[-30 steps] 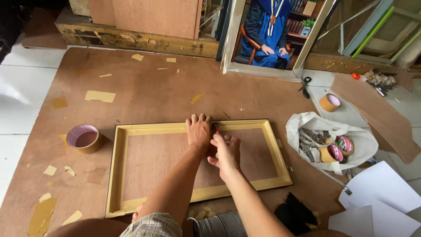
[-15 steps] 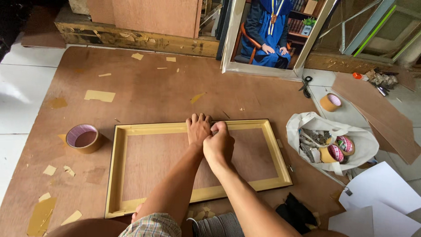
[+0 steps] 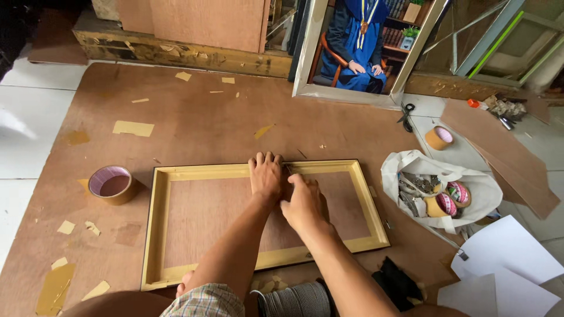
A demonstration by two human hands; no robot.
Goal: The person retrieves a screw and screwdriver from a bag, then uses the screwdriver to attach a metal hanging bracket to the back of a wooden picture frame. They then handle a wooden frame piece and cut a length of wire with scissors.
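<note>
A pale yellow wooden picture frame [image 3: 164,223] lies back-up on a brown board [image 3: 205,135], with a brown backing panel [image 3: 205,217] inside it. My left hand [image 3: 266,176] lies flat with fingers spread on the frame's far rail and the panel edge. My right hand [image 3: 302,202] rests just right of it on the panel, fingers curled toward the far rail; whether it pinches something small is unclear.
A brown tape roll [image 3: 111,184] stands left of the frame. A white bag [image 3: 476,188] holding tape rolls and tools lies at right, with white sheets [image 3: 505,252] beside it. Scissors [image 3: 406,113], another tape roll [image 3: 439,138] and a leaning framed picture [image 3: 364,47] are beyond.
My right hand has moved up from the panel's middle toward the far rail, beside my left hand. The left hand has stayed in place.
</note>
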